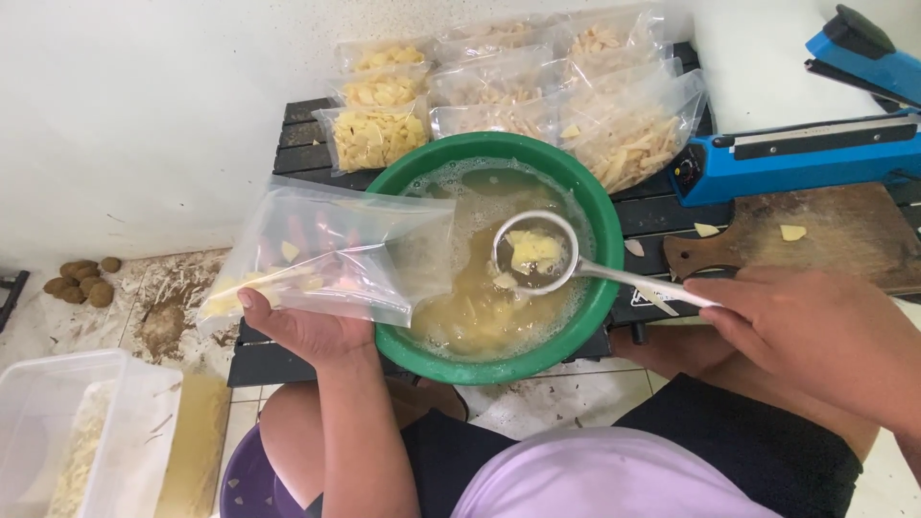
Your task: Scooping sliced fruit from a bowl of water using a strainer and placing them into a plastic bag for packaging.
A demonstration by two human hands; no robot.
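Note:
My left hand [305,329] holds a clear plastic bag [331,251] by its underside, its mouth turned toward a green bowl [597,216]. A few yellow slices lie inside the bag. My right hand [801,331] grips the handle of a metal strainer ladle [535,253], which hovers over the bowl with pale yellow slices in it. The bowl holds cloudy, foamy liquid with more slices.
Several filled clear bags [384,129] of yellow slices lie behind the bowl on a dark slatted table [297,144]. A blue heat sealer [796,153] and a wooden board [844,230] sit at right. A clear tub [58,422] and brown tubers [82,280] are on the floor at left.

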